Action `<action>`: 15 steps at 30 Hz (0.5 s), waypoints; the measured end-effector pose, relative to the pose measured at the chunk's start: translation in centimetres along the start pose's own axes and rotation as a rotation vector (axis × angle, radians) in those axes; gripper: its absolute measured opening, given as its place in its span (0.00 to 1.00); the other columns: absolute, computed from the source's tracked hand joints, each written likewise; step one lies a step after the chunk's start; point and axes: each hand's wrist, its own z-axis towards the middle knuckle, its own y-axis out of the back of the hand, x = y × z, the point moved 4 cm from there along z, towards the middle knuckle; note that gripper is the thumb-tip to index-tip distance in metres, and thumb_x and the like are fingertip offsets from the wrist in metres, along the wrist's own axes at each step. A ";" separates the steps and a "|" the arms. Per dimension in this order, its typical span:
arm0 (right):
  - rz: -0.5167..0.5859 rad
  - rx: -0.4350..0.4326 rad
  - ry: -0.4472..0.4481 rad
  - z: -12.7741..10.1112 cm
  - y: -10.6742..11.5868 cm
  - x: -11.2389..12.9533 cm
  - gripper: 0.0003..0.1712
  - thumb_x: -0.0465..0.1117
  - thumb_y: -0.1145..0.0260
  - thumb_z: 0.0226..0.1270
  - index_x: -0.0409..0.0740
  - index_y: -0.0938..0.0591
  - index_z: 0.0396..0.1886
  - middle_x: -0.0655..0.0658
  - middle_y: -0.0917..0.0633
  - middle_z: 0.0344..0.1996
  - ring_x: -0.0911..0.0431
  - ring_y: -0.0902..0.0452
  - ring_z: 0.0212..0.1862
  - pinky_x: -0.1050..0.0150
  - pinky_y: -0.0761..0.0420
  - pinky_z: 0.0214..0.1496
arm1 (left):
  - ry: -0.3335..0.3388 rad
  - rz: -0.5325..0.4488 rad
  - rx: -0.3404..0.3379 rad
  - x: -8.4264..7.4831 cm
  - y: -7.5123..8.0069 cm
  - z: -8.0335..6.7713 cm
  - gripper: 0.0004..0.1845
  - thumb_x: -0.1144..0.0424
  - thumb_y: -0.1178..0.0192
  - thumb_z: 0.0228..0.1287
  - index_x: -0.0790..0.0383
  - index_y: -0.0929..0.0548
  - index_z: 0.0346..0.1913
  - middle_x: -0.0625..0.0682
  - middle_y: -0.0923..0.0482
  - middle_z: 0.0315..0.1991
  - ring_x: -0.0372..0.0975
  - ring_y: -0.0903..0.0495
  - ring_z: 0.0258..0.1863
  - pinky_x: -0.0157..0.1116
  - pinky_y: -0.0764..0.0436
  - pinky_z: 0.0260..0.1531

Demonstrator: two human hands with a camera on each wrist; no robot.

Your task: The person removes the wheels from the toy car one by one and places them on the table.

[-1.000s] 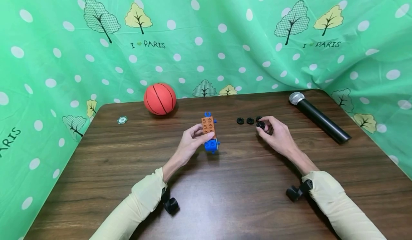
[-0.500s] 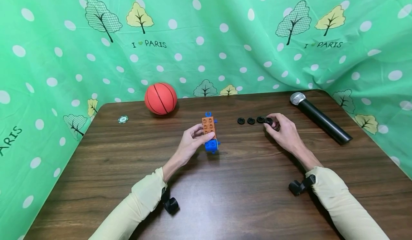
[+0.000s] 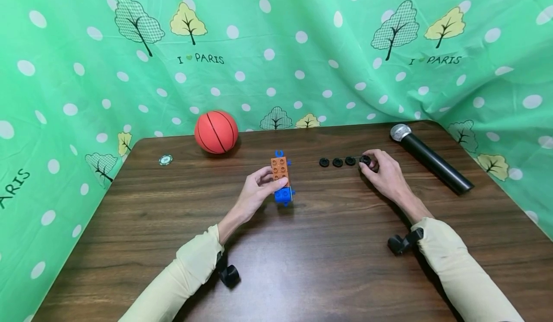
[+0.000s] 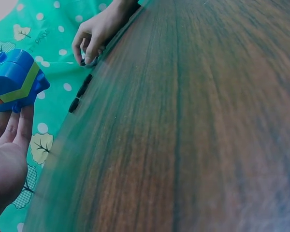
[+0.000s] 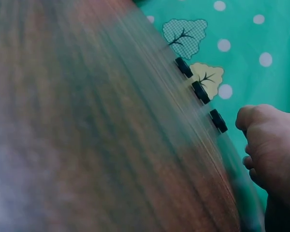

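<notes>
My left hand [image 3: 255,195] holds a toy body of orange and blue building blocks [image 3: 279,164] between thumb and fingers. Studs show on its top, and small blue pegs stick out on its right side. In the left wrist view its blue end [image 4: 14,79] with a yellow-green band sits above the fingers. Over on the right, my right hand [image 3: 386,175] pinches a small black toy wheel [image 3: 365,160] at the right end of a row. Three more black wheels [image 3: 337,162] lie to its left. The right wrist view hides the pinched wheel behind the hand [image 5: 275,140].
A red toy basketball [image 3: 216,132] stands at the back left, with a poker chip [image 3: 165,160] further left. At the right lies a black microphone [image 3: 436,161]. A green polka-dot cloth [image 3: 242,39] hangs behind the brown wooden table [image 3: 302,264].
My right hand has moved right with the pinched wheel, from in front of the third wheel to the row's right end. My left hand and the toy stay in place.
</notes>
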 end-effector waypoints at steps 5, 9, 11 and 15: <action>-0.010 -0.003 0.014 0.3 -0.2 -0.4 0.14 0.33 0.33 0.70 0.33 0.21 0.52 0.37 0.22 0.33 0.46 0.25 0.34 0.52 0.27 0.37 | -0.006 0.004 0.008 0.2 0.0 0.1 0.22 0.65 0.35 0.67 0.72 0.21 0.61 0.57 0.13 0.46 0.40 0.13 0.44 0.35 0.18 0.46; -0.020 0.011 0.006 0.4 -0.4 -0.7 0.15 0.33 0.33 0.70 0.33 0.21 0.53 0.37 0.23 0.33 0.45 0.25 0.34 0.50 0.27 0.37 | -0.008 0.012 0.009 0.1 -0.1 0.2 0.22 0.64 0.35 0.67 0.72 0.21 0.61 0.58 0.13 0.47 0.41 0.13 0.44 0.35 0.18 0.46; -0.025 0.023 0.000 0.4 -0.4 -0.8 0.15 0.33 0.33 0.71 0.33 0.21 0.54 0.36 0.22 0.34 0.44 0.25 0.35 0.49 0.26 0.38 | -0.005 0.014 0.008 0.1 -0.1 0.2 0.22 0.64 0.35 0.67 0.72 0.21 0.61 0.58 0.13 0.47 0.40 0.13 0.44 0.35 0.18 0.46; -0.032 0.044 -0.001 0.5 -0.6 -1.0 0.15 0.33 0.34 0.72 0.33 0.22 0.55 0.35 0.22 0.36 0.43 0.24 0.36 0.47 0.25 0.39 | -0.003 0.008 0.007 0.2 -0.1 0.1 0.22 0.65 0.35 0.67 0.72 0.21 0.60 0.57 0.13 0.46 0.40 0.13 0.44 0.34 0.18 0.46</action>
